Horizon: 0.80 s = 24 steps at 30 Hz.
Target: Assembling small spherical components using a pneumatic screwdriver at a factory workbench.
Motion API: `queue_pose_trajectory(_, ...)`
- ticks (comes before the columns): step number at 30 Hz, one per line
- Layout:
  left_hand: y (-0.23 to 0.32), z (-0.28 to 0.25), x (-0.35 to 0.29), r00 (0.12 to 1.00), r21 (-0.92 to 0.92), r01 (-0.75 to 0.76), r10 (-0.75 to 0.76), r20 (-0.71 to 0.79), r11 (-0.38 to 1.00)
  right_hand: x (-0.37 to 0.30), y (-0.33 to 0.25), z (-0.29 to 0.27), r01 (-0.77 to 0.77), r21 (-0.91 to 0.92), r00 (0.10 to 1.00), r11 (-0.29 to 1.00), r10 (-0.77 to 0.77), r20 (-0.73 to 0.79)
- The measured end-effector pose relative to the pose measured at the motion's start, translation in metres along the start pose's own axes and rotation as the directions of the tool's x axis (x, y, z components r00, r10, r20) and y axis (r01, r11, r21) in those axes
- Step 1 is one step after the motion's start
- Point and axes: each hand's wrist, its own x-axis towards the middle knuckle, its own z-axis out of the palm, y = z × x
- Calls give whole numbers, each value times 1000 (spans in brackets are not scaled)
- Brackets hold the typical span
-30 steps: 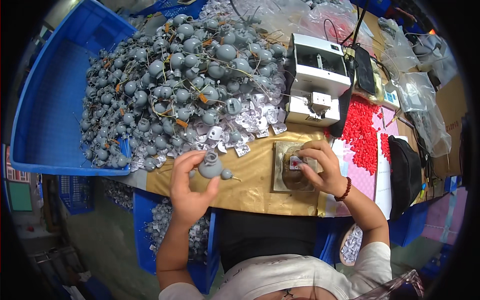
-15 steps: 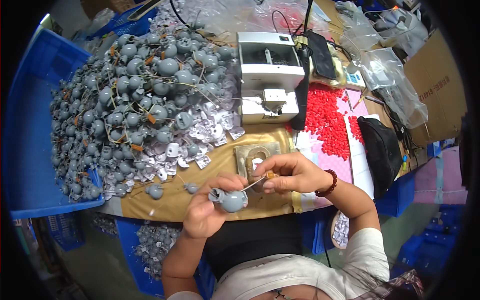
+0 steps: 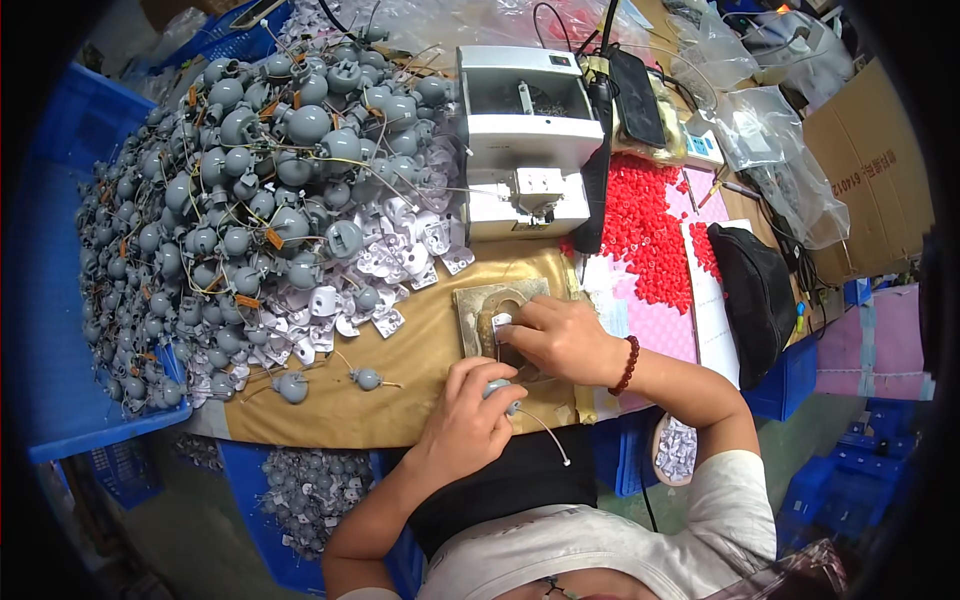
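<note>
My left hand (image 3: 470, 415) is closed around a grey ball-shaped plastic part (image 3: 500, 396), most of it hidden by my fingers. From that part a pale wire (image 3: 545, 428) with a small white end hangs to the right over the table's front edge. Further up, my right hand (image 3: 568, 342) is pinched, its fingertips down at a small white plastic piece (image 3: 500, 321). That piece sits in the oval recess of a metal block (image 3: 470, 308). A thin wire seems to run between the white piece and the grey part. What the right fingertips grip is hidden.
A large heap of grey ball parts (image 3: 300, 170) with wires covers the left, white plastic pieces (image 3: 395, 250) along its edge. Behind the block stands a white machine (image 3: 530, 150). Red caps (image 3: 640, 220) and a black pouch (image 3: 750, 295) lie right. Two grey parts (image 3: 290, 387) lie front left.
My right hand has moved from the wire beside the grey part up to the white piece in the block. The left hand has turned the grey part and shifted right. The view has shifted slightly.
</note>
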Motion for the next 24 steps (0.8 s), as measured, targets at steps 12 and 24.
queue_pose_trajectory(12, -10, -4, 6, 996, 263, 71, -80, 24, 962, -12, -2, -11, 61, -174, 988, 983, -35, 149)
queue_pose_trajectory(24, -21, 23, 15, 999, 673, -20, 40, -14, 739, -40, 32, -5, -501, 756, 828, 422, 487, 277)
